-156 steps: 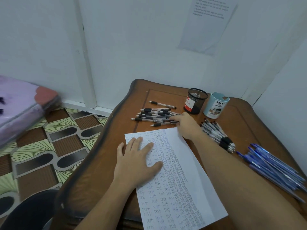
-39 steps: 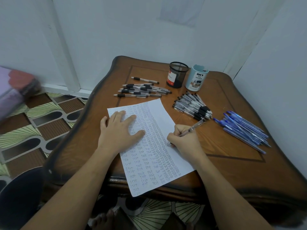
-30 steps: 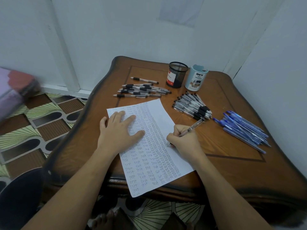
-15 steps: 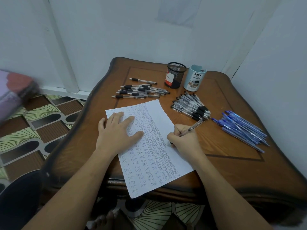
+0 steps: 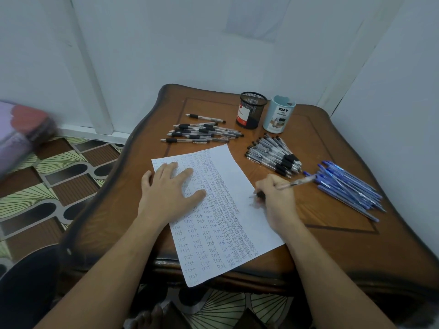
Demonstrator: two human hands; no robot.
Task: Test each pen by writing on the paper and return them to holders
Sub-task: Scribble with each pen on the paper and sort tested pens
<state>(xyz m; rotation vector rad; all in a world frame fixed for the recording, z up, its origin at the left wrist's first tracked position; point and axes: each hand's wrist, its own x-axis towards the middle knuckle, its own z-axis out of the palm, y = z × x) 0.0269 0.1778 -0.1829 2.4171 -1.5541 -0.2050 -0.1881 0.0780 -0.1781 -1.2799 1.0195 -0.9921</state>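
In the head view, the left hand (image 5: pixel 171 193) lay flat on the paper (image 5: pixel 228 160) with its fingers spread, pinning it to the table (image 5: pixel 332 245). The right hand (image 5: pixel 278 200) pinched a pen (image 5: pixel 294 184) in a writing grip. The pen's tip was at the sheet's bare right margin, too blurred to tell whether it touched.

The writing test looked to be under way. Next, this pen would need lifting and dropping upright into the mesh holder (image 5: pixel 250 110) or the blue holder (image 5: pixel 279 117), which stood side by side at the far edge. No pens stuck out of either. Many loose pens (image 5: pixel 202 132) lay untested or unsorted.
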